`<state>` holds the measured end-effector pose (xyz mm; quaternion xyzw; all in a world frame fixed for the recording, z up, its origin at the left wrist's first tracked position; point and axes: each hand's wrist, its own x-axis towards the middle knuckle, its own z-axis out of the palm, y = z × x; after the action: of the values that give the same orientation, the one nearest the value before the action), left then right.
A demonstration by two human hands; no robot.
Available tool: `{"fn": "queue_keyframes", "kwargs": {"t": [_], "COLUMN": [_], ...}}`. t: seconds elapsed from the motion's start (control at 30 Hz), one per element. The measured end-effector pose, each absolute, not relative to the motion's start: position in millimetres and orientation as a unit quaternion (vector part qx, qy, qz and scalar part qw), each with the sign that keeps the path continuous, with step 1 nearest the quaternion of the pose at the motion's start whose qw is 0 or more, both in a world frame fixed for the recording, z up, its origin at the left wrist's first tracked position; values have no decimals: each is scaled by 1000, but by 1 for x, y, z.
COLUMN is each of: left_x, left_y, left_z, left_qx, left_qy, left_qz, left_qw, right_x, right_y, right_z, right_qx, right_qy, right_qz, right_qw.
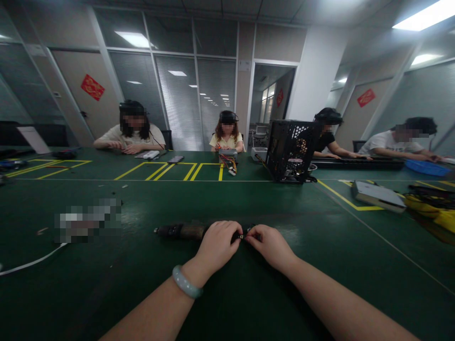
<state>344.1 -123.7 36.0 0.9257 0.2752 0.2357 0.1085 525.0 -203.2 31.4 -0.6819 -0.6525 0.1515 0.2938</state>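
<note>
Here, left hand (221, 244), right hand (272, 246) pinch small part (241, 236); dark cylinder (190, 231) behind.

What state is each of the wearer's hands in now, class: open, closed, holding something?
Left hand: closed, apparently pinching a small dark piece.
Right hand: closed in a pinch beside that piece; whether it grips anything cannot be told.

dark elongated tool (190, 231): brownish mid-section, tip pointed left, supported lengthwise by table (142, 284), partly hidden | small dark piece (241, 237): pale spot shown, held between left hand (219, 244) and right hand (273, 245)
</note>
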Motion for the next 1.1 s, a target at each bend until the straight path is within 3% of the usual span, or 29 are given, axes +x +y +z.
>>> {"fn": "queue_keyframes", "kwargs": {"t": [0.9,1.1], "left_x": [343,344], "left_y": [-126,-125], "left_z": [39,41], "left_qx": [924,927], "left_qy": [279,280], "left_qz": [235,225], "left_qw": [112,104], "right_x": [511,504], "right_y": [-208,-204], "right_z": [43,38], "right_qx": [-710,-705], "right_qy": [-645,-635], "right_qz": [110,104], "right_qw": [259,299]}}
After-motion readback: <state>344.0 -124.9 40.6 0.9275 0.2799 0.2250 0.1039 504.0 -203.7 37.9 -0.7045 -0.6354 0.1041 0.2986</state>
